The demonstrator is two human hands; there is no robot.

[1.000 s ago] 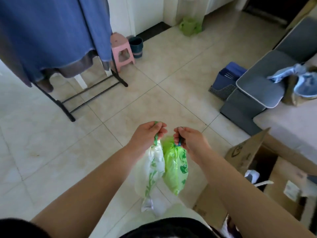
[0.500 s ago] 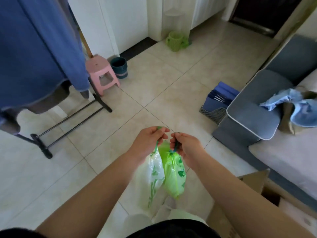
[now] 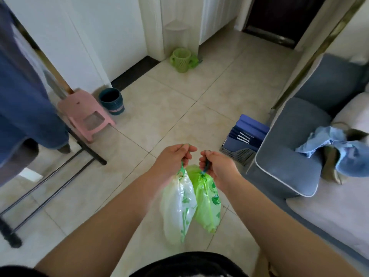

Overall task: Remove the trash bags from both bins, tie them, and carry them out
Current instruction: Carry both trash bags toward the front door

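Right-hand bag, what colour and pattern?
The right-hand bag is bright green with darker green leaf prints; the head view shows it best.

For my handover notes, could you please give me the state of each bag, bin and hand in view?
White bag: cinched shut, hanging from left hand.
Green bag: cinched shut, hanging from right hand.
Green bin: upright on floor.
Dark teal bin: upright, no liner visible.

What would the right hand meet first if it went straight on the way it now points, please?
Probably the left hand, gripping the translucent white plastic trash bag, just across a narrow gap from the right hand; depth is unclear.
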